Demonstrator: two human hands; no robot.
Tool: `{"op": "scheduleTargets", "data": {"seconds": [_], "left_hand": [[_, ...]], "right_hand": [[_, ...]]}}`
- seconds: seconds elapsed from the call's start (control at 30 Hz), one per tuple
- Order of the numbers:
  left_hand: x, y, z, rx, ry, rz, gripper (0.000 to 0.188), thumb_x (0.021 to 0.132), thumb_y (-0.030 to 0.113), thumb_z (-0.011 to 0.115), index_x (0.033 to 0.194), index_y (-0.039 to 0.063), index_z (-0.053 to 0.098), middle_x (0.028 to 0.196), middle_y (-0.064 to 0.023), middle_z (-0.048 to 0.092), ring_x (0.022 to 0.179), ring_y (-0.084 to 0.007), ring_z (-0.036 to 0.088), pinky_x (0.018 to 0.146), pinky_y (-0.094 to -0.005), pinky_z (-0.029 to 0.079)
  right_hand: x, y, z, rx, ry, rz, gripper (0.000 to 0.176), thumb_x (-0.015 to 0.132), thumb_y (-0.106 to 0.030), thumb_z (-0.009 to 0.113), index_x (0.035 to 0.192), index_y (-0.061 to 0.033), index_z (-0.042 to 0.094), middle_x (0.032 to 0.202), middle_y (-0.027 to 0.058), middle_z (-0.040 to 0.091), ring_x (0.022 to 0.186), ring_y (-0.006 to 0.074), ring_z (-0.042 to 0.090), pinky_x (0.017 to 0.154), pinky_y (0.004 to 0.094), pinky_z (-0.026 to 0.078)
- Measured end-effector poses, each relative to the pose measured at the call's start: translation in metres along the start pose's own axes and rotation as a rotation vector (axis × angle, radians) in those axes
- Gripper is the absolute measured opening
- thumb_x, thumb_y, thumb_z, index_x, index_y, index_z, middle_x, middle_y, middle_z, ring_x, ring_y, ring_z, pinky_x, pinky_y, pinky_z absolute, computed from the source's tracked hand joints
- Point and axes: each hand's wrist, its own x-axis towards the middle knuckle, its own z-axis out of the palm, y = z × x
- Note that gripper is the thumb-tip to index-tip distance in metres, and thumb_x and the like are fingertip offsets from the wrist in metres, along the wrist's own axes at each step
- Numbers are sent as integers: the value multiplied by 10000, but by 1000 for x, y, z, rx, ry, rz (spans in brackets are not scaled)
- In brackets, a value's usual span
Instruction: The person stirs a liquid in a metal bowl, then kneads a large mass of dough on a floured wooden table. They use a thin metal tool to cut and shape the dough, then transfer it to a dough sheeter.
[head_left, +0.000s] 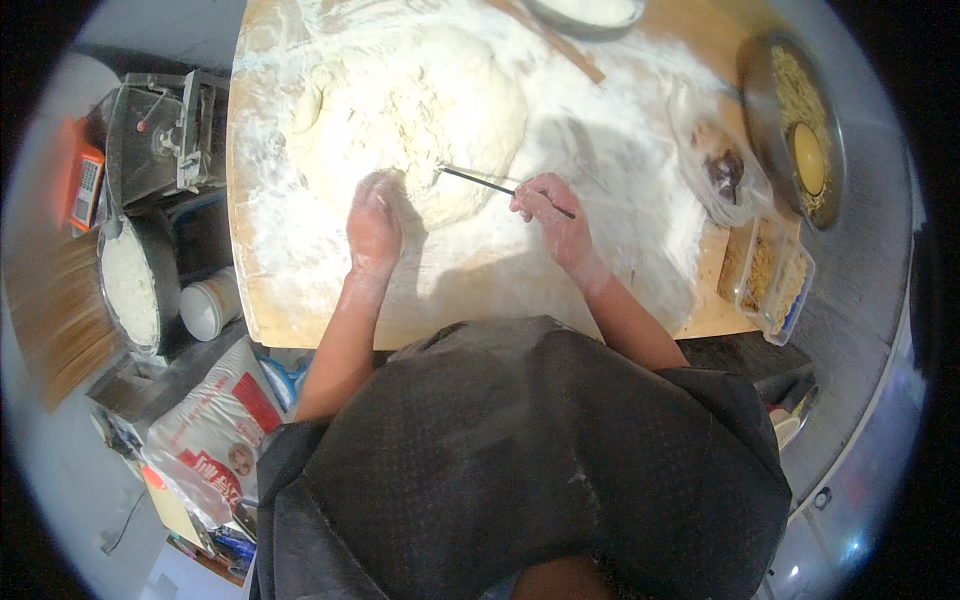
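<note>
A large, flattened mound of pale dough (480, 105) lies on the floured wooden board (300, 300). Its middle is rough and broken, while the outer part looks smoother. My left hand (377, 221) is at the dough's near edge with the fingers bent; what they grip there is hidden. To the right of the mound, my right hand (551, 214) holds a thin dark stick (480, 181), perhaps a chopstick. The stick slants up and left over the dough, and its far tip, with pale dough on it, meets the rough middle.
A wooden rolling pin (566, 52) and a bowl of white powder (592, 9) lie at the back. On the right are a plastic bag (720, 161), a metal basin (836, 142) and a plastic container (772, 281). A pot of white powder (131, 285) and a sack (217, 439) stand left.
</note>
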Motion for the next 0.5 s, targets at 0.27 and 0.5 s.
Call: {"op": "scheduleTargets", "data": {"seconds": [0.27,0.5], "left_hand": [[43,-7,-8,-648,160,-519,221,806,-88,537,987,-15,639,946,-69,641,860,-154,596,779,-264,458],[64,-12,-16,-964,129,-472,369,819,-120,482,1173,-20,504,1150,-125,548,1053,-206,547,898,-278,450]], "right_hand": [[-3,-12,-2,25,59,-10,134,865,-146,545,870,-12,537,777,63,592,698,104,497,665,258,422],[-2,-10,11,-2,-6,-42,133,884,-150,543,837,-25,544,765,52,580,689,102,493,657,254,416]]}}
